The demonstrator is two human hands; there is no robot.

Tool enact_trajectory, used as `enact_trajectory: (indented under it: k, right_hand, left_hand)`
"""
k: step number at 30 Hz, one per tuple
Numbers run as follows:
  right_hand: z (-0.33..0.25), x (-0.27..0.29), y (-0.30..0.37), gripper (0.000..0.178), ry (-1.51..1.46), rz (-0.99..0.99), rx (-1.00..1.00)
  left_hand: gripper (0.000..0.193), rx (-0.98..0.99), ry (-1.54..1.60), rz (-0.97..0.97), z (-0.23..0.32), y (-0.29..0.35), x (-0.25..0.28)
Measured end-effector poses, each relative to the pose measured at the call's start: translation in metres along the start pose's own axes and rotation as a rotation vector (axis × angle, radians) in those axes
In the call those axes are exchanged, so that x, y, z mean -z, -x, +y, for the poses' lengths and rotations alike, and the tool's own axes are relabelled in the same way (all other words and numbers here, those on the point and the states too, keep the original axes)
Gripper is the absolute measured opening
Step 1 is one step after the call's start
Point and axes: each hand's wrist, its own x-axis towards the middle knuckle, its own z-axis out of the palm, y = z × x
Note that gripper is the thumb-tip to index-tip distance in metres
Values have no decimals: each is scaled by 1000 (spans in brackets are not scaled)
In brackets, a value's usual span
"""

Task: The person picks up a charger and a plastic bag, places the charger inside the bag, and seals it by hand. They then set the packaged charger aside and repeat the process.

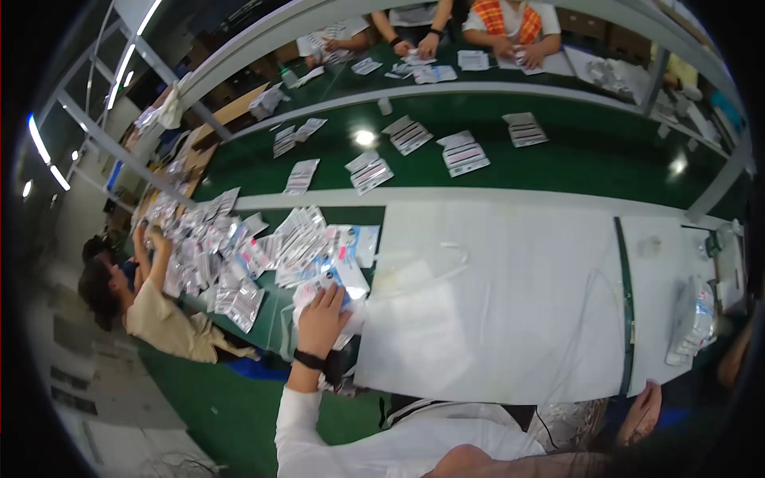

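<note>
Left hand (320, 317) is palm-down, fingers stretched over a white packet (304, 295) on the counter (275, 303); can't tell if it's pinching. Packet's mostly covered, so no clue on its long axis. Pink and blue print, unreadable. Right hand (642, 412): grip unclear.
</note>
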Motion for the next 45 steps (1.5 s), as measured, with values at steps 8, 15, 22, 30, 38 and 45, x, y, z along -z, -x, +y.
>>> enact_trajectory:
  k: [8, 15, 22, 30, 38, 45]
  right_hand:
    - [-241, 26, -113, 10, -826, -514, 452]
    - [-301, -105, -116, 25, -1270, -1091, 199]
    - [-291, -130, -124, 37, -1379, -1009, -100]
    - [-276, -140, -133, 52, -979, -620, 199]
    - [-280, -146, -132, 57, -679, -530, 357]
    - [-282, -143, -141, 60, -582, -204, 797]
  left_hand:
    - [25, 176, 321, 90, -7, -10, -13]
    - [16, 297, 1058, -20, 63, -104, 51]
    - [19, -68, 1564, -377, 229, -188, -52]
    - [38, -150, 1246, 104, 249, -185, -32]
    - [36, -700, 783, -203, 250, -187, -11]
    - [19, -962, 798, -226, 262, -211, -18]
